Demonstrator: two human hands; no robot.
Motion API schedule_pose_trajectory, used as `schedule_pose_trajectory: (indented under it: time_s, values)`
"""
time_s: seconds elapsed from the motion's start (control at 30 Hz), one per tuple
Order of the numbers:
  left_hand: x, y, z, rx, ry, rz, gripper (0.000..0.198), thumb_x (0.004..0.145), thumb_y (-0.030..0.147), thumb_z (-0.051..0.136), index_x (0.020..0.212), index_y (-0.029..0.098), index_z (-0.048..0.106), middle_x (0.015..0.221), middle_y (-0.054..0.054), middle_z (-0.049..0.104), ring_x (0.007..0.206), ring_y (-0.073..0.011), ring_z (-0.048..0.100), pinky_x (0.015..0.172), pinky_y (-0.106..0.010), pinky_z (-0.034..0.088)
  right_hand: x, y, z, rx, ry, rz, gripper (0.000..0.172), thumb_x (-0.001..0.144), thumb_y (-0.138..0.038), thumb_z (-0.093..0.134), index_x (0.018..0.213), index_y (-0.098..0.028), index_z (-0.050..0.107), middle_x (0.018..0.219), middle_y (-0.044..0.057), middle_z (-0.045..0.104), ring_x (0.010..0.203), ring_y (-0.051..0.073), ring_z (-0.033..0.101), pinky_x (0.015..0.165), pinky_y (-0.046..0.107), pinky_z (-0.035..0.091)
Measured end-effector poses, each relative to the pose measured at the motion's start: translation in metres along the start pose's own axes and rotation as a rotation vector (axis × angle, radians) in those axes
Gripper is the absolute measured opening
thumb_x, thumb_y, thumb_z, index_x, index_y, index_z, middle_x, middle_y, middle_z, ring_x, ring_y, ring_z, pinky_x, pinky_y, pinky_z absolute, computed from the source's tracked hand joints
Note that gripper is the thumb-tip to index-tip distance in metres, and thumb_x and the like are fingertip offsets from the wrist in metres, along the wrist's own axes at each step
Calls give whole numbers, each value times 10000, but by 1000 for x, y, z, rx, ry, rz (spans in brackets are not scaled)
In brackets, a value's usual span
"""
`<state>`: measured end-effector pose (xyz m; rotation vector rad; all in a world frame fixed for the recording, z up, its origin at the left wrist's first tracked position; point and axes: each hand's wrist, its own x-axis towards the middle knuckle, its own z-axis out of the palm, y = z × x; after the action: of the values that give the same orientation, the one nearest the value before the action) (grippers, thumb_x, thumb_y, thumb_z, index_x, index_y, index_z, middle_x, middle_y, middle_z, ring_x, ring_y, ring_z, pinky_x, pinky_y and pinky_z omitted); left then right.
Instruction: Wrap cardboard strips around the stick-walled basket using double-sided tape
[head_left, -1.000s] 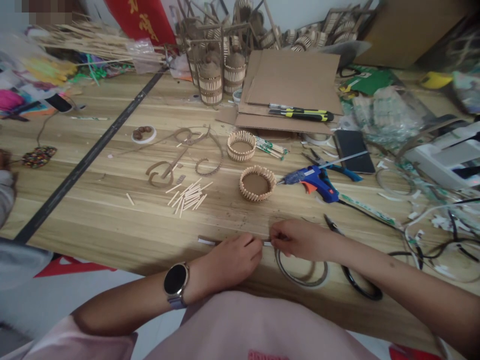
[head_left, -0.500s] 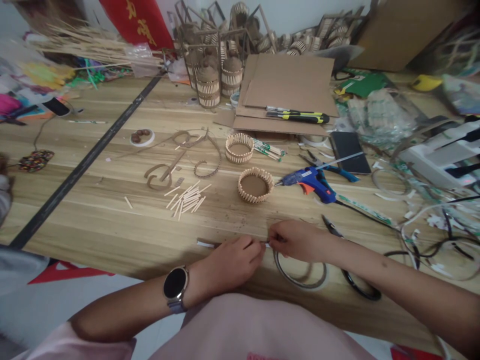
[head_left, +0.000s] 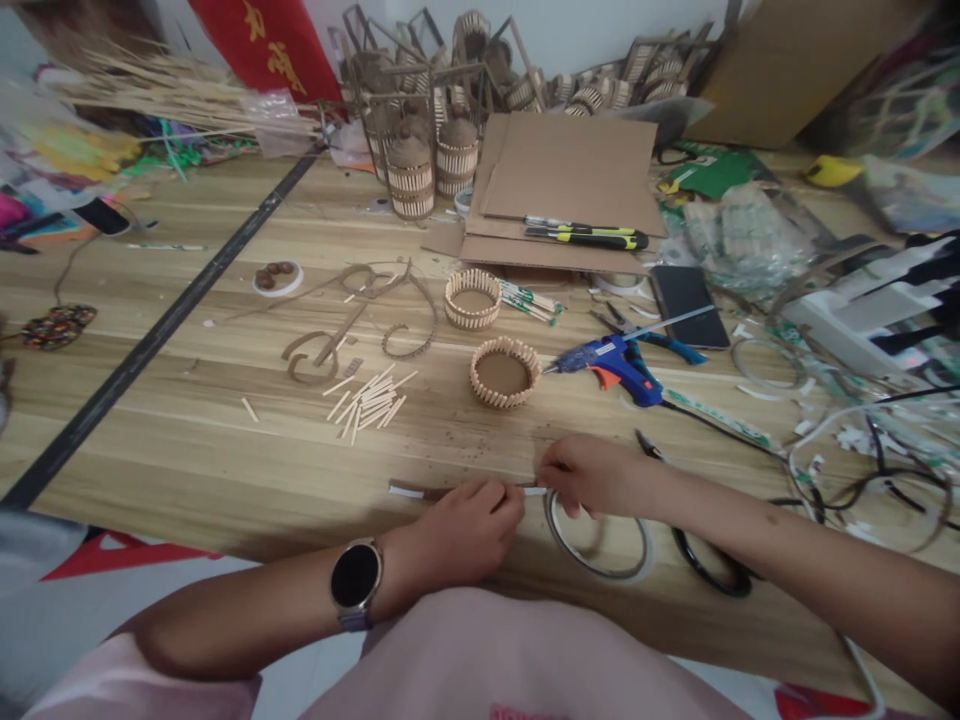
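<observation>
My left hand rests near the table's front edge, fingers curled down onto a thin brown strip that lies flat on the wood. My right hand pinches the white end of that strip just to the right, above a roll of tape lying flat under the wrist. A watch sits on my left wrist. Beyond the hands stand two small round stick baskets and a loose pile of short sticks.
A blue glue gun and black scissors lie right of the hands. Cardboard sheets with utility knives, a phone, cables and bags crowd the right. Curled cardboard strips lie centre-left. A black rail crosses the table's left.
Both hands stay on the strip; the right hand has shifted slightly. The view has drifted a little, so everything sits slightly left and higher.
</observation>
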<state>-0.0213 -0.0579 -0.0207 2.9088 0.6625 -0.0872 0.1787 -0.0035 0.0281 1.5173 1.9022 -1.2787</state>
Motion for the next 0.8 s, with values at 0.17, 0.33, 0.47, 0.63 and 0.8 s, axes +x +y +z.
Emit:
schedule_pose_trajectory:
  time_s: [0.17,0.33,0.47,0.63,0.8]
  values:
    - [0,1,1,65,-31,48,301,977,108,428,1202,37,614,1240,-186,619,1032,-242,595,867,-326,491,-2,6,-1,70,-17,17,307,882,-229,461,627,-169,622,566,9,651,435,96,507,459,202,362]
    - [-1,0,3,69,1,37,319,973,99,429,1226,37,613,1223,-180,633,1040,-238,586,863,-315,492,-4,7,-1,103,-22,21,250,852,-230,482,725,-162,686,522,-19,610,412,94,470,448,208,359]
    - [-1,1,6,90,28,30,333,978,106,414,1231,19,613,1190,-173,646,1023,-239,583,855,-316,496,-6,4,-1,104,-22,38,241,831,-229,487,749,-158,701,516,-19,605,412,95,467,449,209,367]
    - [-1,1,4,87,11,26,316,974,97,417,1205,38,625,1203,-175,637,1007,-230,583,852,-317,497,-8,9,-3,60,16,53,225,813,-267,527,733,-157,706,535,7,633,463,114,519,460,209,370]
    - [0,1,1,74,-6,32,307,973,96,411,1180,33,629,1210,-183,632,998,-233,588,832,-319,504,-6,16,-2,5,15,43,245,818,-304,541,684,-168,695,533,11,648,461,117,522,467,215,358]
